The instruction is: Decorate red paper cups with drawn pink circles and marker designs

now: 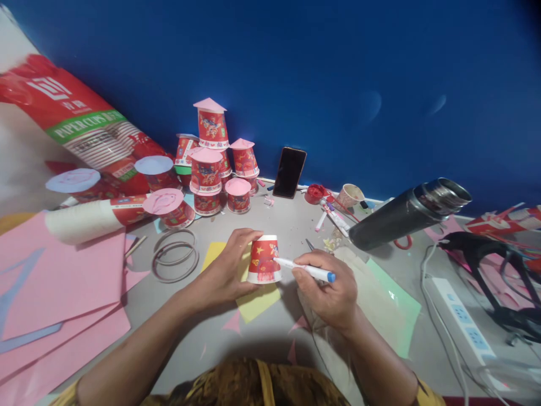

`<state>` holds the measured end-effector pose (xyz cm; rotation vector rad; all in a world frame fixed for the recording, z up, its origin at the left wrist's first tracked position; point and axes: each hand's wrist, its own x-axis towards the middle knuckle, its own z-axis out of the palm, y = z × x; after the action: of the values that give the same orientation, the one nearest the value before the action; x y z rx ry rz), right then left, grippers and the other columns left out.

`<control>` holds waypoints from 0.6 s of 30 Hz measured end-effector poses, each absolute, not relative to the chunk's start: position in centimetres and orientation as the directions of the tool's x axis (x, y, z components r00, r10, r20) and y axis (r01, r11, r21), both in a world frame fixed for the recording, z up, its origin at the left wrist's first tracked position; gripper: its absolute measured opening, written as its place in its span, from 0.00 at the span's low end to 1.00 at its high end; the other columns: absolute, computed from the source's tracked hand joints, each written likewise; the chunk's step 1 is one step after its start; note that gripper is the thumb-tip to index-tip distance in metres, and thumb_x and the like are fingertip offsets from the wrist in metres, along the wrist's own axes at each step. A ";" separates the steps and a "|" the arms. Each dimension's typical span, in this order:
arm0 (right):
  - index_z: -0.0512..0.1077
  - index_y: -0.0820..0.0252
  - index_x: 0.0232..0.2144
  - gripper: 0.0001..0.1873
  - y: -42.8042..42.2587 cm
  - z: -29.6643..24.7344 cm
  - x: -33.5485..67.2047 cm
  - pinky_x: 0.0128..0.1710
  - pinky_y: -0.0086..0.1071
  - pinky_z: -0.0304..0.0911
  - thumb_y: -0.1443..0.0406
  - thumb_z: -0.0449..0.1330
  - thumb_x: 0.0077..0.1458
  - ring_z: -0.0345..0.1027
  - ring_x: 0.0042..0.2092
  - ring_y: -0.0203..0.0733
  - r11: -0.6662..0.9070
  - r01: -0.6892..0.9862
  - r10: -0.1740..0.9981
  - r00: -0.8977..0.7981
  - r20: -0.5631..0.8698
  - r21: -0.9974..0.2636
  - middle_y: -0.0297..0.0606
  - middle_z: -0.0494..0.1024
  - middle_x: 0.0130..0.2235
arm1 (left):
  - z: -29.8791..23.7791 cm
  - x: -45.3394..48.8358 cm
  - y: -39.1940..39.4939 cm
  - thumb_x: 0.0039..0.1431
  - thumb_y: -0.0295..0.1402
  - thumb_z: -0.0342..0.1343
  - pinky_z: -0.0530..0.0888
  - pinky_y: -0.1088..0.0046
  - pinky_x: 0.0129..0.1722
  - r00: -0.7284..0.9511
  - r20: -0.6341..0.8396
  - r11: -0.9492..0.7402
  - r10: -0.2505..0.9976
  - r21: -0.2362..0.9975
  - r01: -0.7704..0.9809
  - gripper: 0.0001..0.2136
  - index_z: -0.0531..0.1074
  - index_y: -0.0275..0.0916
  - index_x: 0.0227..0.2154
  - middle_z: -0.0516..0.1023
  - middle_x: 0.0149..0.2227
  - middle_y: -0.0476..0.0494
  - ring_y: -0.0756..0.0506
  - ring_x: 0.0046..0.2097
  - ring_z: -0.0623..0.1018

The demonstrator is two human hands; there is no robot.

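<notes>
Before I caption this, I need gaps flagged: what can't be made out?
Head view.
Tip of the marker in the right hand: too small to tell if it touches the paper cup.
Far side of the paper cup: hidden by itself and the left hand.
The cup package: cut off by the left edge.

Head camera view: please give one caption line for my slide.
Left hand steadies an inverted red paper cup while right hand holds a marker against it.

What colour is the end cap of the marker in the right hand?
Blue, on a white marker barrel; the head view shows it.
</notes>
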<state>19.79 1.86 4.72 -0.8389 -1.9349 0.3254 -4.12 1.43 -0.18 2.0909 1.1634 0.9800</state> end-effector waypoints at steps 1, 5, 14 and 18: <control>0.76 0.56 0.35 0.05 1.9 4.8 19.8 0.29 0.29 0.66 0.67 0.61 0.65 0.74 0.26 0.37 0.726 0.415 0.677 -0.296 0.674 -0.548 0.33 0.82 0.27 | -0.2 -4.2 1.4 0.58 0.35 0.69 0.71 0.46 0.65 0.362 0.329 -0.476 0.872 0.744 0.470 0.38 0.55 0.50 0.66 0.64 0.62 0.37 0.33 0.65 0.68; 0.76 0.57 0.32 0.07 1.8 5.0 19.8 0.28 0.28 0.65 0.68 0.61 0.64 0.73 0.25 0.37 0.708 0.403 0.701 -0.301 0.647 -0.580 0.32 0.81 0.26 | -0.3 -4.3 1.5 0.57 0.32 0.69 0.71 0.46 0.66 0.369 0.319 -0.470 0.873 0.749 0.467 0.40 0.53 0.51 0.67 0.63 0.62 0.36 0.33 0.66 0.67; 0.76 0.57 0.32 0.06 1.9 4.9 19.9 0.30 0.28 0.68 0.69 0.61 0.63 0.75 0.27 0.37 0.684 0.397 0.723 -0.259 0.640 -0.612 0.32 0.82 0.27 | -0.5 -4.4 1.5 0.56 0.29 0.68 0.69 0.47 0.67 0.379 0.300 -0.460 0.875 0.757 0.464 0.40 0.53 0.52 0.67 0.62 0.62 0.38 0.34 0.66 0.66; 0.76 0.57 0.31 0.07 2.0 5.0 19.8 0.30 0.27 0.68 0.69 0.61 0.62 0.76 0.27 0.37 0.683 0.393 0.727 -0.274 0.630 -0.616 0.33 0.82 0.27 | -0.8 -4.4 1.5 0.55 0.28 0.68 0.69 0.47 0.67 0.383 0.307 -0.467 0.871 0.757 0.456 0.41 0.53 0.52 0.67 0.61 0.63 0.37 0.34 0.66 0.66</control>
<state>19.85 2.04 5.03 -0.8747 -1.8976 0.4200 -4.36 1.47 -0.77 2.0769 1.1362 0.9505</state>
